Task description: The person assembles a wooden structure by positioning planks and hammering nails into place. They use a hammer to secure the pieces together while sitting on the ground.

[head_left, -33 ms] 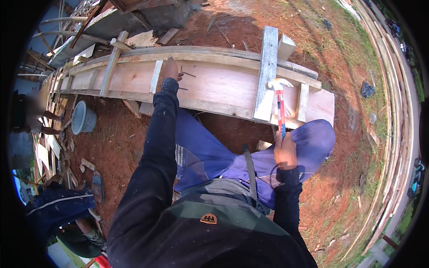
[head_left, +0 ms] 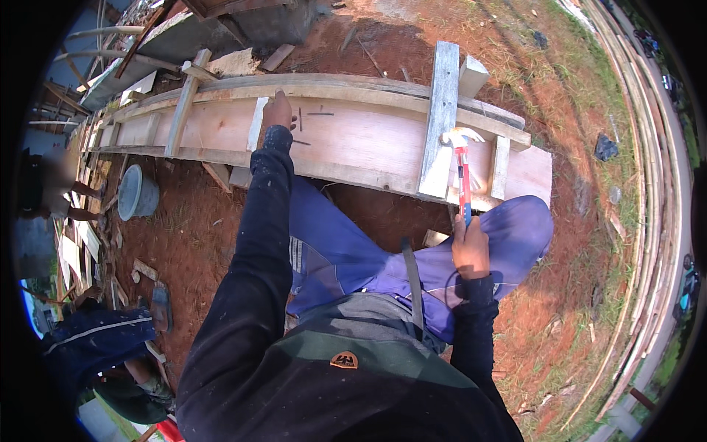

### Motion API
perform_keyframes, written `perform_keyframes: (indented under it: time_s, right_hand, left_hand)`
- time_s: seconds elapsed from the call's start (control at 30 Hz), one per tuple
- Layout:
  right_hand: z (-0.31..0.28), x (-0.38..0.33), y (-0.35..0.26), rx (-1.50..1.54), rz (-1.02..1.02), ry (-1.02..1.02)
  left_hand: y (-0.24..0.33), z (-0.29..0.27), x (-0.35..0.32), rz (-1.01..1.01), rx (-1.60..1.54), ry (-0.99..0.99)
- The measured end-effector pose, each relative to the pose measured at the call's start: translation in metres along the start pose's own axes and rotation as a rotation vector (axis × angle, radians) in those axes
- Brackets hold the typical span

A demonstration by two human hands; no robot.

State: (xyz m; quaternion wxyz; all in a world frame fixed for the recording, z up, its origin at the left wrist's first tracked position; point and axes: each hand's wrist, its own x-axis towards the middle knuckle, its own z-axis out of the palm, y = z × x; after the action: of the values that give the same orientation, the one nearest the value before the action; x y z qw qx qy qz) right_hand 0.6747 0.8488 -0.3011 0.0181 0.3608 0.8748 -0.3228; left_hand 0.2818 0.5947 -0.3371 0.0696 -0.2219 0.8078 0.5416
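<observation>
My right hand (head_left: 470, 246) grips the red and blue handle of a claw hammer (head_left: 462, 163); its metal head sits over the grey cross plank (head_left: 440, 103). My left hand (head_left: 278, 112) reaches forward onto the long plywood form (head_left: 368, 140), beside a light wooden cleat (head_left: 256, 124). Loose nails (head_left: 318, 114) lie on the plywood just right of that hand. My knees in blue trousers (head_left: 346, 250) are bent against the form's near edge.
A grey bucket (head_left: 136, 193) stands on the red soil to the left. Wood scraps (head_left: 143, 269) litter the ground. Another person in dark blue (head_left: 103, 342) crouches at lower left. Stacked timber (head_left: 648, 169) curves along the right. A small wooden block (head_left: 472, 76) lies behind the form.
</observation>
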Motion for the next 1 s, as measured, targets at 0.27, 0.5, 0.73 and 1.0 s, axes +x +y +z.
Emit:
perform_keyframes:
  time_s: [0.27, 0.5, 0.73, 1.0]
  right_hand:
    - [0.002, 0.001, 0.003, 0.012, 0.010, 0.009]
    - [0.000, 0.003, -0.005, -0.041, 0.030, -0.012]
    - [-0.005, 0.002, -0.011, -0.012, 0.061, -0.064]
    - [-0.008, 0.001, -0.013, -0.021, 0.075, -0.058]
  left_hand:
    - [-0.024, -0.003, 0.007, 0.111, 0.893, -0.144]
    - [-0.073, -0.006, 0.064, 0.101, 0.762, 0.004]
    - [-0.040, 0.010, 0.036, 0.191, 0.475, -0.040]
    - [0.074, 0.146, -0.094, 0.622, -0.363, -0.777]
